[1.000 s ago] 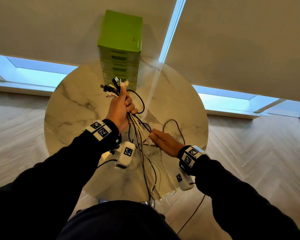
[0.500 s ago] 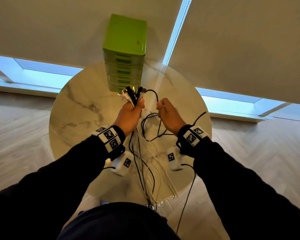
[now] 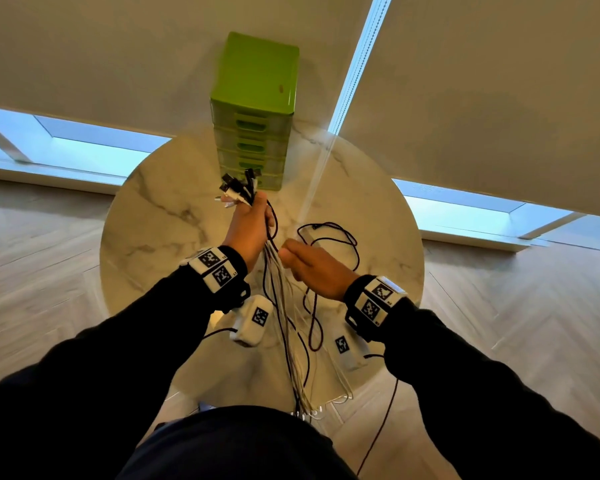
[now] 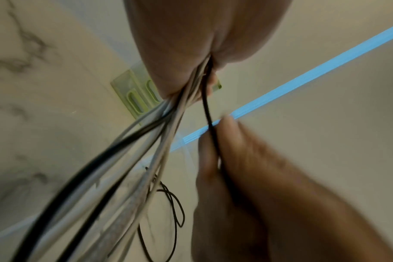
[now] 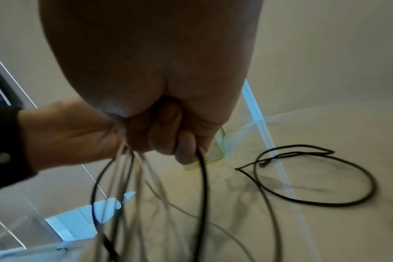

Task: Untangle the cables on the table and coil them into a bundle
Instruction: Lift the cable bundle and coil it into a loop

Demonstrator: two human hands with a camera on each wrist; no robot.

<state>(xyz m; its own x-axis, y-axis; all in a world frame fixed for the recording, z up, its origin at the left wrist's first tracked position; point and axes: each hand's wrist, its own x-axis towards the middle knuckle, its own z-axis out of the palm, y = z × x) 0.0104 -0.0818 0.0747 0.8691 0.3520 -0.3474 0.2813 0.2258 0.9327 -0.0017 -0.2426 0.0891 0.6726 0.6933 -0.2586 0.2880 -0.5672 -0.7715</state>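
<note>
While your left hand grips the gathered cables by their plug ends above the table, your right hand pinches one black cable — untangling step. Next: draw it free of its loop, then coil.

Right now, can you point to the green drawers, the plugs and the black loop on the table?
Green drawers (image 3: pixel 260 74): head view, top face.
Plugs (image 3: pixel 238 187): head view, cluster above the left hand.
Black loop (image 5: pixel 357 200): right wrist view, right curve of the loop.
</note>
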